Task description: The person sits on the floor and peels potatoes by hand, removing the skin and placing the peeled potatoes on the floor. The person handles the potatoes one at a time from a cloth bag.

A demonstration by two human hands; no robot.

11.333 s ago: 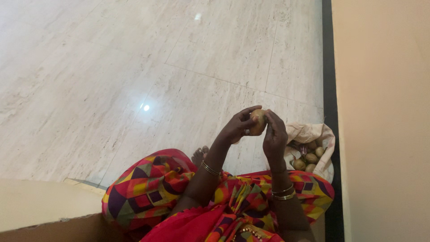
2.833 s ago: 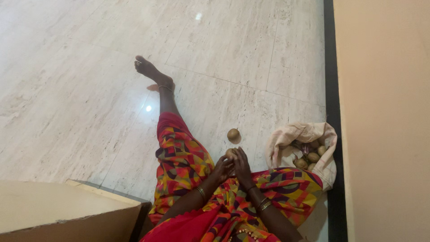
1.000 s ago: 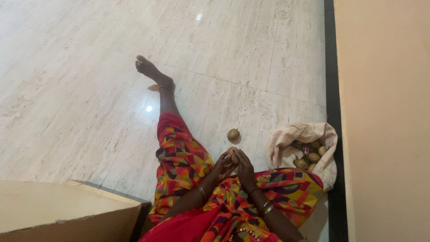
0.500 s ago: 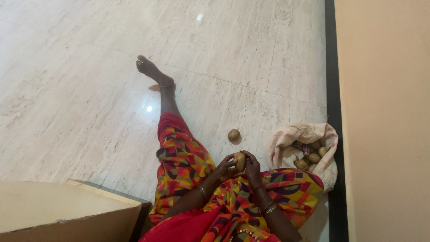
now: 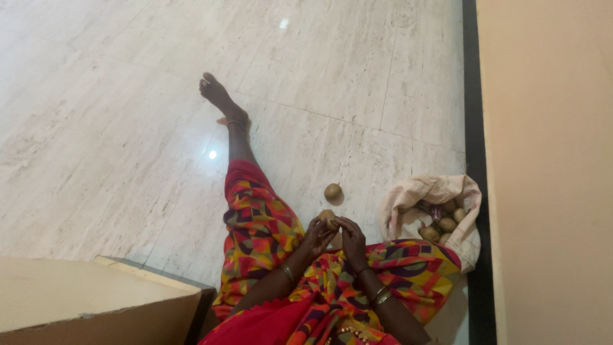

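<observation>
Left hand (image 5: 317, 234): fingers curled on the near-left side of the small brown fruit (image 5: 329, 218), grip closed on it.
Right hand (image 5: 352, 235): fingertips on the fruit's right side, grip also holding it.
Held fruit: above the lap, just left of the cloth bag (image 5: 434, 198).
Second fruit (image 5: 332, 191): on the floor (image 5: 115, 128), left of the bag, apart from the hands.
Bag: open, more fruits inside.

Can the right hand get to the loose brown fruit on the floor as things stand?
Probably yes. The loose fruit lies on bare floor just ahead of the right hand, nothing between. But both hands, left hand too, hold another fruit.
</observation>
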